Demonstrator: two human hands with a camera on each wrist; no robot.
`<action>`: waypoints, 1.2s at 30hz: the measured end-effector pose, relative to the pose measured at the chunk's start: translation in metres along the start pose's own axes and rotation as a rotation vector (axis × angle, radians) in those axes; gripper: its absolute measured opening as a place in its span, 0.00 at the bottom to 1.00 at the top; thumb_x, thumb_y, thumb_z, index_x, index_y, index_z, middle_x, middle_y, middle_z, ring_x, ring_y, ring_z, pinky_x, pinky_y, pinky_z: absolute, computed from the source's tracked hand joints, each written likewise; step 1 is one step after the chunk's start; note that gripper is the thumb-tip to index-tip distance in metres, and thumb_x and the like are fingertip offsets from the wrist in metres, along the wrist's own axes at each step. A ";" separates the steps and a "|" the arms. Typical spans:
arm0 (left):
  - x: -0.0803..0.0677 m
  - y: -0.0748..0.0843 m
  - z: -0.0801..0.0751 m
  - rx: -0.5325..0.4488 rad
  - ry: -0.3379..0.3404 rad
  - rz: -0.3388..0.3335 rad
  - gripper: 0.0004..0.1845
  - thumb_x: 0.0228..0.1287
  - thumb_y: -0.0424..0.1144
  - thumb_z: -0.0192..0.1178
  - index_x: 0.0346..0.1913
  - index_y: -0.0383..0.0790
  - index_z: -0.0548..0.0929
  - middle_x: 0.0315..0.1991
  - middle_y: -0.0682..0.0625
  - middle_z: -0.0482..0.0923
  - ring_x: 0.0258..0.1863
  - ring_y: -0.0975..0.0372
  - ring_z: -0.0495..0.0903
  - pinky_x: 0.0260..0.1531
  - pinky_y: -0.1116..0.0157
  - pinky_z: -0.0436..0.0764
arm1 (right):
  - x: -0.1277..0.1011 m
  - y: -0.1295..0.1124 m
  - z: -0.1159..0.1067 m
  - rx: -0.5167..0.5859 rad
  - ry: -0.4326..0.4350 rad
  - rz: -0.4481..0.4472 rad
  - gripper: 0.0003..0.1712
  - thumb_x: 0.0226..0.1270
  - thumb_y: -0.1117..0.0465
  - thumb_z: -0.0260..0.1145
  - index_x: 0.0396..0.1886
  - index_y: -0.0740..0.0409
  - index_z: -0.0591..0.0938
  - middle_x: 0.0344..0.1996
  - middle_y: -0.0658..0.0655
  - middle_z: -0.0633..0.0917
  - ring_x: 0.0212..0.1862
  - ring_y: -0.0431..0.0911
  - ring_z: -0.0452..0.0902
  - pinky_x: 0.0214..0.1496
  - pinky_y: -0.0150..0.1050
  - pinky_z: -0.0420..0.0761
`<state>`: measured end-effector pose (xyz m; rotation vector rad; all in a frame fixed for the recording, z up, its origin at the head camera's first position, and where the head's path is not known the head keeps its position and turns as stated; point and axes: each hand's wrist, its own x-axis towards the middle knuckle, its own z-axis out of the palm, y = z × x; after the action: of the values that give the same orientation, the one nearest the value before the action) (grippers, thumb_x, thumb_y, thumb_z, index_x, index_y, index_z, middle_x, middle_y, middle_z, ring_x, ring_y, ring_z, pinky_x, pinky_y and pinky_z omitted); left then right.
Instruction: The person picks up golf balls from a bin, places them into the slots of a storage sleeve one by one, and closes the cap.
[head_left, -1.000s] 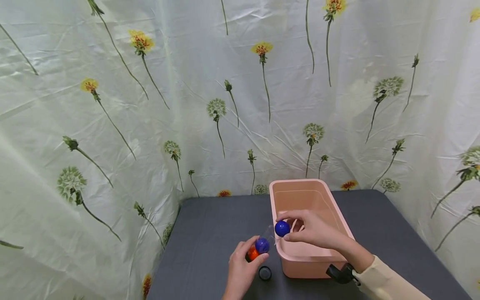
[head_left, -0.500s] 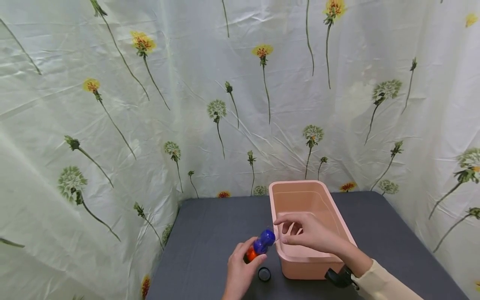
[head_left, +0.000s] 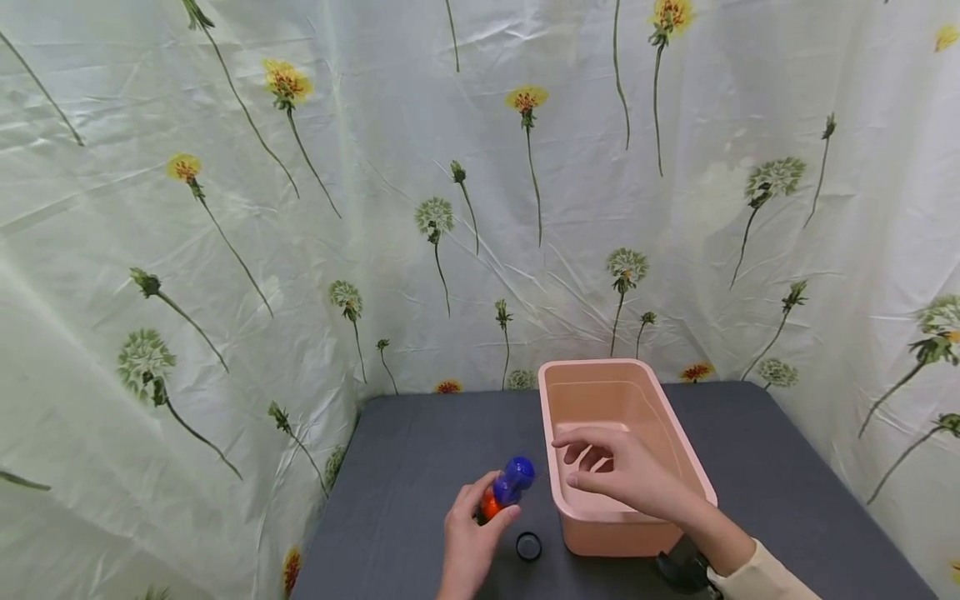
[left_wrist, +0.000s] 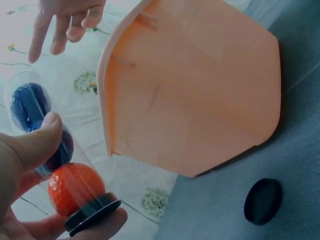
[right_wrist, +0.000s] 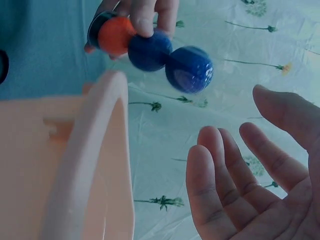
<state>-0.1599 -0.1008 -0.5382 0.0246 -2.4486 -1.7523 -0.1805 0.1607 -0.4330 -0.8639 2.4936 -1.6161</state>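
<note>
My left hand [head_left: 474, 533] grips a clear plastic tube [left_wrist: 22, 80] with a black cap [left_wrist: 92, 212] at its lower end. Inside the tube an orange ball [left_wrist: 75, 189] sits lowest, with two blue balls [right_wrist: 189, 69] above it in a row. The tube tilts, its upper end toward the bin. My right hand [head_left: 626, 471] hovers over the pink bin [head_left: 607, 527], fingers relaxed and apart, holding nothing. A loose black cap [head_left: 528, 547] lies on the table between the left hand and the bin.
The dark grey table [head_left: 420, 450] carries the bin on its right side. A pale curtain [head_left: 450, 250] with printed dandelions hangs behind and along both sides. The bin's near left rim [right_wrist: 75, 170] stands between the hands.
The right hand has let go of a blue ball, which has gone into the tube on top of the other blue one. The left hand has shifted slightly left with the tube.
</note>
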 end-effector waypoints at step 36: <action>-0.001 -0.009 -0.037 -0.066 0.261 -0.088 0.30 0.54 0.51 0.77 0.60 0.48 0.83 0.47 0.48 0.80 0.42 0.55 0.80 0.44 0.54 0.81 | -0.047 0.040 0.127 0.291 -0.033 0.116 0.21 0.67 0.59 0.71 0.59 0.55 0.82 0.41 0.50 0.84 0.37 0.41 0.83 0.37 0.37 0.84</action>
<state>-0.1557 -0.1383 -0.5354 0.3366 -2.2338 -1.7390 -0.1164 0.0903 -0.5369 -0.6897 2.1657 -1.8450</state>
